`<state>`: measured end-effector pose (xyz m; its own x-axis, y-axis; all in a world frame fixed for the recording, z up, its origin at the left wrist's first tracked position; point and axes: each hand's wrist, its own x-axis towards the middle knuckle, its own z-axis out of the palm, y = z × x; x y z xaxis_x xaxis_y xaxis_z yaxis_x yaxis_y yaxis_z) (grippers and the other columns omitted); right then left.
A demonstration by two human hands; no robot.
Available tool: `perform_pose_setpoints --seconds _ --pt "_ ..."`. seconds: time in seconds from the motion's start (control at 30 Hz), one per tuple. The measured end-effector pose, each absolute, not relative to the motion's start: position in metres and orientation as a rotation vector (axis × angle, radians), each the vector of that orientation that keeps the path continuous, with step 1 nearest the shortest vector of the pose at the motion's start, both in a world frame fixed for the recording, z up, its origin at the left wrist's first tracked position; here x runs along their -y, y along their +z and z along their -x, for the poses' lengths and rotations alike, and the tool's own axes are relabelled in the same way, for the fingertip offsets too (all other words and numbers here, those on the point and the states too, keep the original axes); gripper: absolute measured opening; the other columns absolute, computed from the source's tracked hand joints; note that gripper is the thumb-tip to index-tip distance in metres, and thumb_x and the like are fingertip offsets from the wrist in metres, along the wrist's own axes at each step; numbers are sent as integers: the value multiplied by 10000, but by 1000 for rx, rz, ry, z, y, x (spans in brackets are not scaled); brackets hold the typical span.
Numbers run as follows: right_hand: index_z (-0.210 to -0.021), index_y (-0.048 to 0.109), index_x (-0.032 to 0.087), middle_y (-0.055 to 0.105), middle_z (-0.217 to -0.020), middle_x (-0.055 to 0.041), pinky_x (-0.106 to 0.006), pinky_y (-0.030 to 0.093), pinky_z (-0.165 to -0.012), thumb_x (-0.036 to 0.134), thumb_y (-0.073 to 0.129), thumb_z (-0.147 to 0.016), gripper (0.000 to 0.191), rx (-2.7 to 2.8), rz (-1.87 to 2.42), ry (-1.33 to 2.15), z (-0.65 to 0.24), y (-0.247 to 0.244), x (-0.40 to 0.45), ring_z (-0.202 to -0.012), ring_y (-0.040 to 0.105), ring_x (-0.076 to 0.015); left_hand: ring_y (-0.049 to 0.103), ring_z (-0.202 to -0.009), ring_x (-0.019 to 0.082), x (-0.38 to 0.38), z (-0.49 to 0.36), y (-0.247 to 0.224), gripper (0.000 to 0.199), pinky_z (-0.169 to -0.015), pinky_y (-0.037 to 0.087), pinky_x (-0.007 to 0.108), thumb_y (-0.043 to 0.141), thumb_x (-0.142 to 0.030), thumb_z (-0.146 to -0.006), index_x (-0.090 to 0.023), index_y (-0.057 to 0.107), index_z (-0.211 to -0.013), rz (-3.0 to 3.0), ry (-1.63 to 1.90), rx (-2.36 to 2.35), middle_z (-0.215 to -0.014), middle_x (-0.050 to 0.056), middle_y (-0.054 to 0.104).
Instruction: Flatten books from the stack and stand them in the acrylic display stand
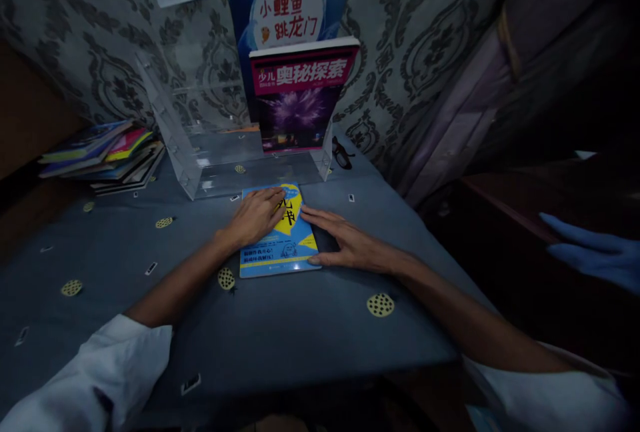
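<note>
A blue and yellow book lies flat on the cloth-covered table, its cover facing up. My left hand rests flat across the upper left of that cover, fingers stretched out. At the book's right edge is my right hand, with thumb and fingers spread apart and their tips touching the edge. Behind the book stands a clear acrylic rack with several tiers. A magenta and dark book leans upright in its right part, in front of a taller blue book.
Stacked books and magazines lie at the table's back left. Dark-framed glasses sit right of the rack. Patterned wallpaper rises behind, with a gathered curtain at right. A blue object with finger-like ends shows at the right edge.
</note>
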<state>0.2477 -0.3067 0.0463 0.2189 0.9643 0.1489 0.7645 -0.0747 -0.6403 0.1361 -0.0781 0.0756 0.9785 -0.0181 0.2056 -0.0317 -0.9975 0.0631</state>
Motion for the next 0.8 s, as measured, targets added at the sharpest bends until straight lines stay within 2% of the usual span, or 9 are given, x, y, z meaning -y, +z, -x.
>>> perform_pose_setpoints --seconds 0.17,0.3,0.43,0.6,0.8 --pt "-1562 349 303 320 -1638 -95 -581 287 -1216 644 664 -857 845 1608 1905 429 -251 52 307 -1512 278 -320 550 -1312 271 55 -112 73 422 -1129 424 442 396 -282 -1035 -87 575 -1364 -3035 388 -151 -1430 150 574" --pt "-1526 428 207 382 -1598 -153 -612 235 -1221 577 624 -908 746 1681 2001 292 -255 59 284 -1518 253 -340 531 -1337 271 43 -103 60 425 -1153 414 447 388 -279 -1031 -79 580 -1352 -2972 464 -214 -1431 154 572" --pt "-1500 452 128 424 -1565 -188 -595 225 -1223 465 537 -965 638 1771 2091 173 -252 62 235 -1492 325 -330 543 -1333 260 39 -107 47 392 -1161 418 447 415 -265 -1007 -125 601 -1323 -2939 538 -222 -1424 139 584" --pt "-1484 476 151 433 -1564 -165 -580 256 -1214 472 429 -1001 582 1676 2177 72 -255 49 204 -1476 363 -308 508 -1372 268 39 -110 44 403 -1175 400 446 419 -253 -999 -111 593 -1334 -2935 531 -226 -1434 147 575" --pt "-1499 472 199 449 -1562 -121 -549 317 -1207 517 425 -993 599 1481 2142 53 -274 35 230 -1469 378 -300 493 -1385 266 41 -108 49 415 -1162 410 425 416 -257 -1004 -103 580 -1352 -2939 472 -242 -1448 149 561"
